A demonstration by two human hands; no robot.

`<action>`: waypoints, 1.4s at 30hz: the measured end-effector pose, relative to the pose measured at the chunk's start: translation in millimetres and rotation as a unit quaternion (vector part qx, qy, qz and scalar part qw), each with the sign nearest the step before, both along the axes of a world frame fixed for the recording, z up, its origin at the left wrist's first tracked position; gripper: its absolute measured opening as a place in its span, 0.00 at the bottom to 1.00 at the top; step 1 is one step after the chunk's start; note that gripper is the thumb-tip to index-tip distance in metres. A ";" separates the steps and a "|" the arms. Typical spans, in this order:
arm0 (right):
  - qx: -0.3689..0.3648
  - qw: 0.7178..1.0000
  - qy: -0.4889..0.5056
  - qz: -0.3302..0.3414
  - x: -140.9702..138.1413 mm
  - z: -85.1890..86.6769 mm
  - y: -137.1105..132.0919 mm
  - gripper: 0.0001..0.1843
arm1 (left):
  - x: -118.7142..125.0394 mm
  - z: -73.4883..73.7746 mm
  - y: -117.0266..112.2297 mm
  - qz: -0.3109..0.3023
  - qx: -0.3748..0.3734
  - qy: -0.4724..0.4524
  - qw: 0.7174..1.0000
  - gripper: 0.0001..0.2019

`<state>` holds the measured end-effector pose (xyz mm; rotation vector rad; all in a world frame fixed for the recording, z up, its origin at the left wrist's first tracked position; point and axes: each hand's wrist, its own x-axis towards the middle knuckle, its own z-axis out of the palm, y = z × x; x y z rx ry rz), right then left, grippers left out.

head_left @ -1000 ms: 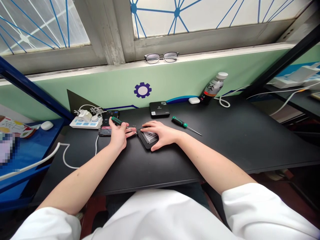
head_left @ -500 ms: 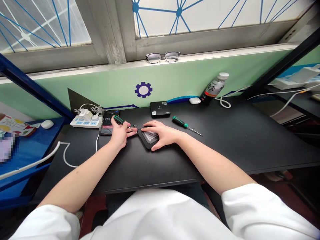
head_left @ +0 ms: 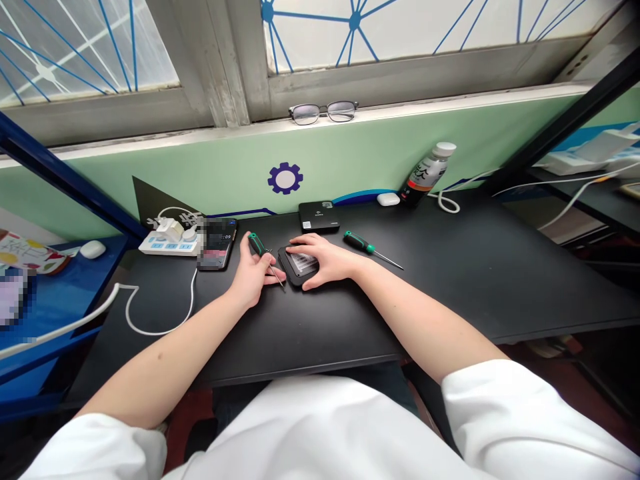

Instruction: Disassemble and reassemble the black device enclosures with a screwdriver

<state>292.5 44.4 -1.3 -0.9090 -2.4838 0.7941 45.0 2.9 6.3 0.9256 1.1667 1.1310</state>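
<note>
My left hand is closed round a green-handled screwdriver; its thin shaft points down and right, ending close to the near left edge of a small black device. The device lies flat on the black desk, its top showing a white label. My right hand rests on it with fingers spread, holding it down.
A second green-handled screwdriver lies right of my right hand. Behind are a black box, a phone, a white power strip with cables, white earbuds case and a bottle. Glasses sit on the sill.
My left hand moved right with the screwdriver and turned it, so the tip now points down toward me beside the device. The device and my right hand shifted slightly away from me.
</note>
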 end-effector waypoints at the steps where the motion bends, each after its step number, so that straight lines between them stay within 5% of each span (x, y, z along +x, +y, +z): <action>1: 0.002 1.000 -0.001 0.001 0.6 -0.2 0.6 0.54 | 1.1 -0.8 -1.7 0.005 0.013 -0.006 1.000 0.47; 8: 0.017 1.000 -0.007 0.001 -0.6 -1.5 -1.8 0.55 | -7.5 -7.7 9.9 0.087 0.064 -0.036 0.993 0.45; 17: 0.019 1.000 -0.012 0.003 -2.9 1.4 -4.5 0.55 | -10.6 -14.0 15.7 0.090 0.093 -0.072 0.989 0.25; 35: 0.021 1.000 -0.018 0.002 -2.7 -0.1 -4.3 0.55 | -11.4 -12.2 12.5 0.048 0.070 -0.082 0.993 0.27; 42: 0.024 1.000 -0.010 -0.002 -2.4 -1.5 -4.1 0.55 | -11.3 -12.0 14.9 0.078 0.097 -0.094 0.988 0.25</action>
